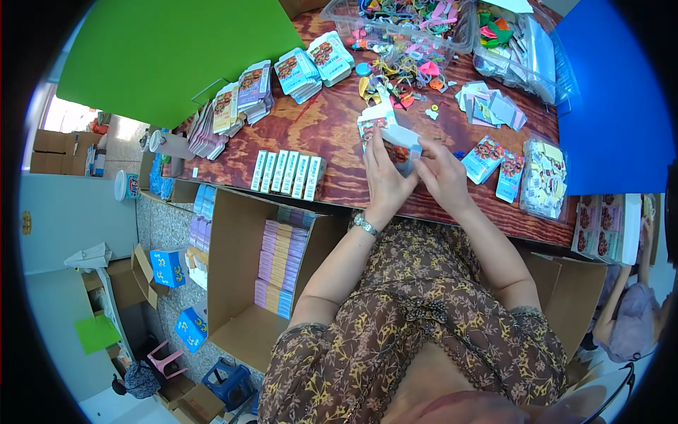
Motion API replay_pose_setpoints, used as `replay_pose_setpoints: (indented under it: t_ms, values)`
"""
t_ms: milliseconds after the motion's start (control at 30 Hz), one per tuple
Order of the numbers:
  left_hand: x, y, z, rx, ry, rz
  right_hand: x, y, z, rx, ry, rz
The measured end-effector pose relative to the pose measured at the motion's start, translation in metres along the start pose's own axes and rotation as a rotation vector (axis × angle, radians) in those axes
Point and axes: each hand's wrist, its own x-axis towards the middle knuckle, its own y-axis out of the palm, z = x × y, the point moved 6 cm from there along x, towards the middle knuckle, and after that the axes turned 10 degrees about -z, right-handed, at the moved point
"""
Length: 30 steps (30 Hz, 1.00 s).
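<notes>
A worker's left hand (383, 177) curls around the left side of a small printed carton (401, 152) while the right hand (445, 175) pinches its right edge, each grip drawn nearly closed on the cardboard, over the near side of the table (332, 127). A pale flap (401, 136) stands out from the carton's upper end; the step in hand looks to be shaping or closing it, though what lies inside cannot be made out. The next move seems to call for a steady left grip and a light right one, so the flap can fold without crushing the sides. Toward nine o'clock, six narrow cartons (288, 174) line up; stacked cartons (299, 72) sit at ten. Loose coloured trinkets (395, 88) spread at twelve, small cards (494, 107) lie at two, and a clear tub (542, 212) of packets rests just past three.
</notes>
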Motion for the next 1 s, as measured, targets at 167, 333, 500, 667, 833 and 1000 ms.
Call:
replay_pose_setpoints:
  t_ms: [167, 333, 500, 667, 833, 1000]
  values:
    - [-0.019, -0.001, -0.011, -0.189, -0.048, -0.072, -0.012, -0.012, 0.014, -0.082, -0.227, -0.114]
    - [-0.039, 0.006, -0.008, -0.252, -0.014, -0.046, -0.018, -0.020, 0.032, -0.263, -0.352, -0.049]
    - [-0.047, 0.006, -0.016, -0.211, 0.082, -0.034, -0.028, -0.025, 0.018, -0.244, -0.261, 0.089]
    - [-0.051, 0.004, -0.018, -0.234, 0.077, -0.005, -0.017, -0.036, 0.007, 0.187, 0.410, 0.081]
    - [-0.054, 0.006, -0.023, -0.211, 0.128, -0.006, -0.016, -0.022, -0.023, 0.376, 0.622, 0.147]
    - [-0.056, 0.009, -0.021, -0.206, 0.144, -0.005, -0.016, -0.017, -0.010, 0.366, 0.629, 0.181]
